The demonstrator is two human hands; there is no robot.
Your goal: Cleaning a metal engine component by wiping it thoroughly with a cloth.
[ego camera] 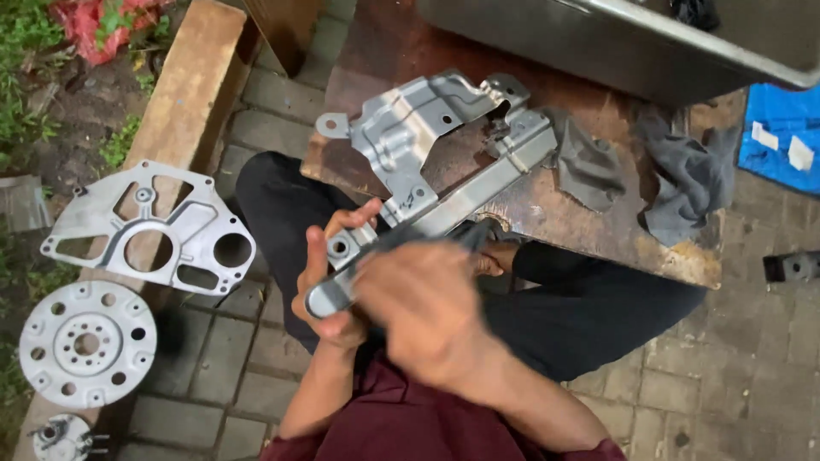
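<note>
Fingers (329, 256) grip grey bracket (427, 162) — blue package (781, 137) right.

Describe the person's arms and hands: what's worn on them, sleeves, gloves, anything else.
Both hands are bare, with no gloves, rings or watch visible. The left hand shows clearly; the right hand is motion-blurred. Both forearms are uncovered, with dark red sleeves ending above them near the frame's bottom edge.

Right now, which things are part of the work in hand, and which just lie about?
In hand: grey metal bracket, left hand, right hand, dark cloth.
Lying about: flat plate, round disc, grey rags, steel bin.
</note>
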